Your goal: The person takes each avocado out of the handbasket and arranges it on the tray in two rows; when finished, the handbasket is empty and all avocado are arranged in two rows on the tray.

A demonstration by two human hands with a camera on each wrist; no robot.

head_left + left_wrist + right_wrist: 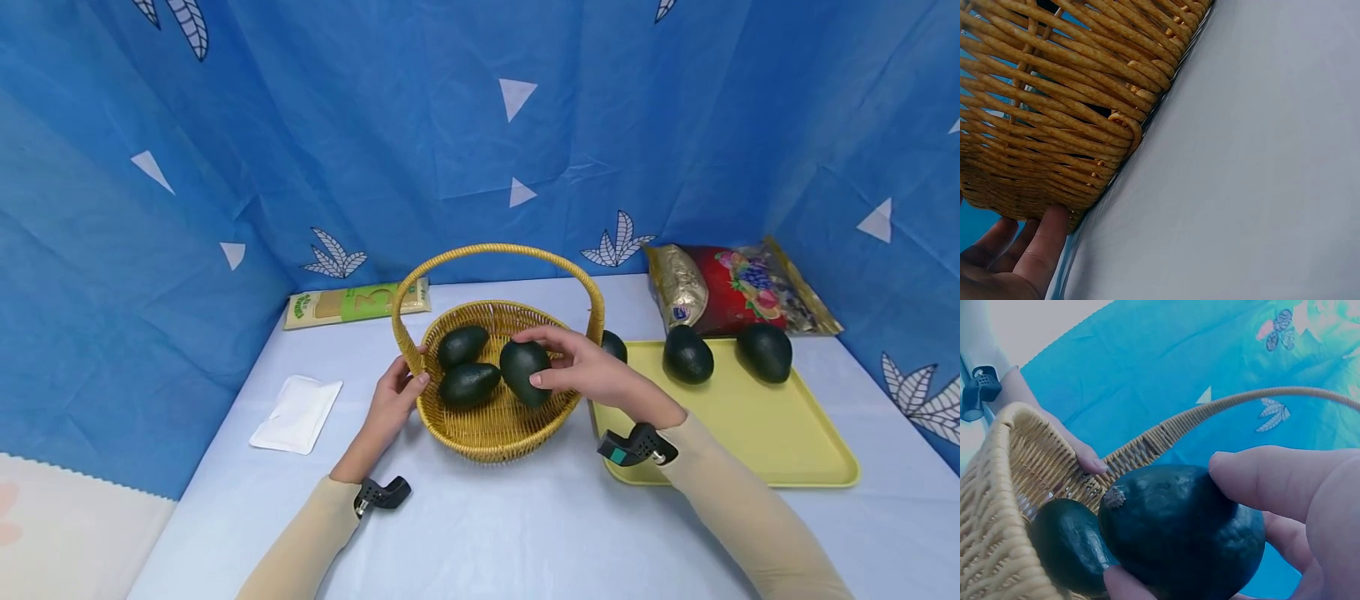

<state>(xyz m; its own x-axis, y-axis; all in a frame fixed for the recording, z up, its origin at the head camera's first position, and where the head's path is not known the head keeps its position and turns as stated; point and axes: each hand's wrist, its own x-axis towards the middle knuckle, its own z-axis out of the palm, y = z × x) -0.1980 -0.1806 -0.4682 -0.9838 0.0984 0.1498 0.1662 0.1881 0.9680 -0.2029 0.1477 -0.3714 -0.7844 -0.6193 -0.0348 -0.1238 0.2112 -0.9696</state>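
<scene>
A yellow wicker basket with a tall arched handle stands on the table. My left hand grips its left rim near the handle's foot, thumb on the rim; in the left wrist view its fingers lie against the outer weave. Inside the basket are two dark green avocados, an upper avocado and a lower avocado. My right hand holds another avocado between thumb and fingers at the basket's right side. The right wrist view shows this held avocado close up, stem end toward the basket.
On the right lies a yellow tray with two avocados at its far edge; another avocado is partly hidden behind my right hand. Behind are a red and gold packet and a green noodle packet. A white sachet lies left.
</scene>
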